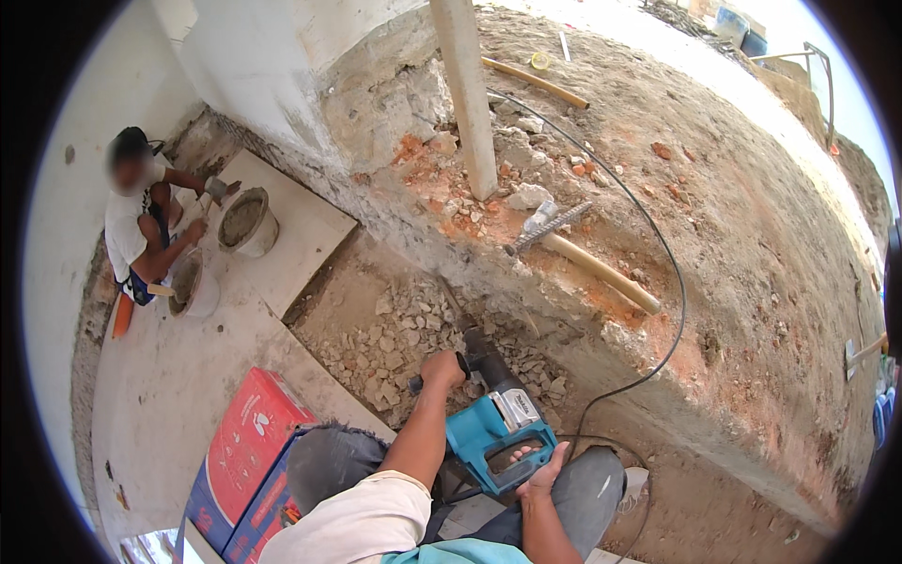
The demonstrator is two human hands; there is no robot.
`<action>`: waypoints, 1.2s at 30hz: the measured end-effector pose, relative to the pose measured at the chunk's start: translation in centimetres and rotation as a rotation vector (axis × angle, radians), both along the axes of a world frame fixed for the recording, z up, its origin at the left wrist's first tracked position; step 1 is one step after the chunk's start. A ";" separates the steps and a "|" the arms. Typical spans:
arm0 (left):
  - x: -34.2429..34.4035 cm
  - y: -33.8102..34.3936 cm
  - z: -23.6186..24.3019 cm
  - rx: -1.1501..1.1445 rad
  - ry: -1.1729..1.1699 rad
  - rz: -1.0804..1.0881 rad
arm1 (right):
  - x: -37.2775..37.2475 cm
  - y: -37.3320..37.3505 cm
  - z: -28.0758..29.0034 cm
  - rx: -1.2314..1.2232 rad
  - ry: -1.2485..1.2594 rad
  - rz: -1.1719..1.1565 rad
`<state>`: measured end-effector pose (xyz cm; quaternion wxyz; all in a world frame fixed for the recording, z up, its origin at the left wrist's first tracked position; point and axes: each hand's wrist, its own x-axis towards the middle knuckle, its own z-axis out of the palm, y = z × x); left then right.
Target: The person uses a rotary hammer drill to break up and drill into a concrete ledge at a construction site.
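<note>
A teal and black demolition hammer (498, 423) slants across the lower middle, its chisel (451, 299) pointing away to the foot of the broken ledge. Closed round its black side handle is my left hand (443, 370). My right hand (539, 472) grips the teal rear handle, with the fingers wrapped through the loop. Broken rubble (395, 352) lies around and left of the chisel. Whether the chisel tip touches the ledge or the rubble cannot be made out. My bent knees show on both sides of the tool.
A black cable (678, 282) loops over the dirt ledge (752, 376). On it lie a wooden-handled tool (601, 273) and a bamboo-like stick (536, 83); a post (465, 103) stands there. Red-blue boxes (254, 432) sit left. A co-worker (141, 207) squats by two buckets (249, 224).
</note>
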<state>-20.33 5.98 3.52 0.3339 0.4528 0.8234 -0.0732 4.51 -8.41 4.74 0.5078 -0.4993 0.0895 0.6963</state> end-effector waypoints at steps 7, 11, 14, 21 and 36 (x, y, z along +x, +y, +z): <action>-0.8 1.4 -0.8 -0.066 -0.016 0.022 | -0.4 2.4 -2.2 -0.044 -0.064 0.027; -1.5 2.4 -1.7 -0.087 -0.033 0.066 | 0.0 3.3 -3.1 -0.043 -0.002 0.048; -0.9 2.6 -1.5 -0.053 -0.024 0.076 | 0.1 4.3 -3.2 -0.023 -0.030 0.052; -2.0 3.3 -2.8 -0.131 -0.057 0.063 | -1.0 4.3 -3.4 0.020 -0.035 0.067; -6.8 4.7 -5.2 -0.047 -0.058 0.183 | -3.8 8.7 -4.6 0.117 -0.063 0.175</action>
